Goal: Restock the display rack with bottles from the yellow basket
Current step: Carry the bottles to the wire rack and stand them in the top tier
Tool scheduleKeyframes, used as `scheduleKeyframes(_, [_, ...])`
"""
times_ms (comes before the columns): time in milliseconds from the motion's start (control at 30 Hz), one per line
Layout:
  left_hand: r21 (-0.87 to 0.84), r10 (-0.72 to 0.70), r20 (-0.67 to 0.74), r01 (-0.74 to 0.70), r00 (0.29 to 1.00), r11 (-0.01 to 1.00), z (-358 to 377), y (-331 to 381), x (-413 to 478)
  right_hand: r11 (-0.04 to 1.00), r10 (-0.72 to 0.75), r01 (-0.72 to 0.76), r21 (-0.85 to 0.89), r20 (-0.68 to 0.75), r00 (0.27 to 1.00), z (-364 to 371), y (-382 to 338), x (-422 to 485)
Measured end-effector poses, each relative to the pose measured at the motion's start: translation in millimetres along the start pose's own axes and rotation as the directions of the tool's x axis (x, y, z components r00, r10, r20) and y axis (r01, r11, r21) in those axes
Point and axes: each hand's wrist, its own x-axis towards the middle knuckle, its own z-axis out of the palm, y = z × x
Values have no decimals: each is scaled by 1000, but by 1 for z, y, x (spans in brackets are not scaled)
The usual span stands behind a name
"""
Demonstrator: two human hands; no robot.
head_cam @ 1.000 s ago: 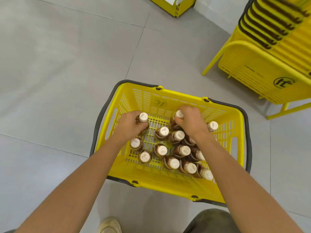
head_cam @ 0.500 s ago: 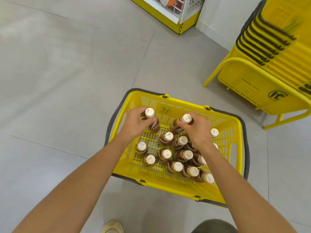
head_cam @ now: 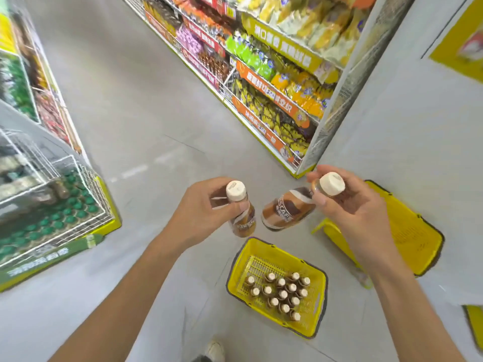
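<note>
**Two bottles lifted, rack comes next**

Your left hand [head_cam: 201,205] curls round the neck of a brown bottle [head_cam: 241,218], held upright. Your right hand [head_cam: 350,205] pinches a second bottle [head_cam: 287,211] under its ribbed cream cap [head_cam: 332,182], tilted leftward. Both are smooth plastic with glossy sleeves. Below your hands, the slotted yellow basket [head_cam: 277,250] holds about a dozen more. I judge you're mid-carry. The wire rack [head_cam: 65,205], far left of your left hand, looks the likeliest target.

A shop aisle: beyond the yellow basket [head_cam: 271,250] rise shelves of bagged snacks [head_cam: 274,82] with orange banners [head_cam: 269,92], left of it a wire rack [head_cam: 87,178] of green-capped bottles [head_cam: 65,215], right of it spare baskets [head_cam: 410,231]
</note>
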Motion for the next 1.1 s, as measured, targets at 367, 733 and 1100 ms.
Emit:
scheduleKeyframes(367, [-26,-49,-338,42,940,999,-115,126,-113,999,29,-17,-46,281,959,133,-117,-10])
scheduleKeyframes(733, [20,-7,-654,26,756,999,-359,140,-232,990,-139,113,82,601,787,422,-200,32])
scheduleKeyframes(1100, [115,47,-760,63,648,991,-602,109,-309,969,-240,88,230,799,551,705,-244,56])
